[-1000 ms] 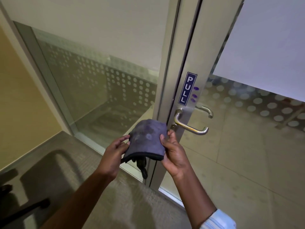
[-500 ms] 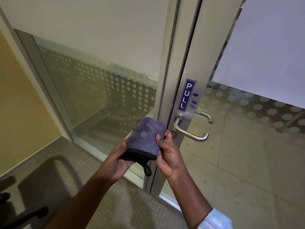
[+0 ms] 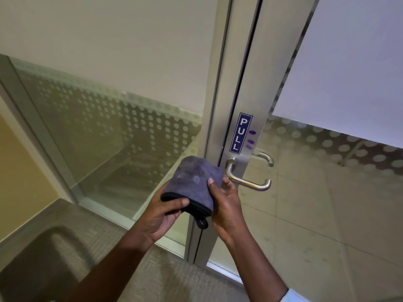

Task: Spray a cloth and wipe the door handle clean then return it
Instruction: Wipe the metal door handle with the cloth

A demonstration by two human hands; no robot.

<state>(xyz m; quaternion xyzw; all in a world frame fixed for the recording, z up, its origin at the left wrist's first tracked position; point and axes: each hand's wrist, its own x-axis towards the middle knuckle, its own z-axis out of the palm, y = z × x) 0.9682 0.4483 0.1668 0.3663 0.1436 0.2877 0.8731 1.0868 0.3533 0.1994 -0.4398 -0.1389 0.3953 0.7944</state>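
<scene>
A folded grey cloth (image 3: 193, 180) with a black hem and a small black loop is held in front of the door. My left hand (image 3: 162, 214) grips its lower left edge, thumb over the hem. My right hand (image 3: 226, 205) holds its right side, thumb on top. Just right of the cloth, the silver lever door handle (image 3: 248, 182) sticks out from the metal door frame, a short gap from my right fingers. A second handle (image 3: 265, 156) shows through the glass on the far side. No spray bottle is in view.
A blue PULL sticker (image 3: 240, 133) sits above the handle with three purple marks (image 3: 250, 140) beside it. A frosted, dotted glass door (image 3: 327, 171) is at the right and a glass side panel (image 3: 120, 138) at the left. Carpet (image 3: 152, 275) lies below.
My left hand has closed over the cloth's lower left edge, from open fingers to a thumb-over grip. Both hands and the cloth have stayed just left of the handle.
</scene>
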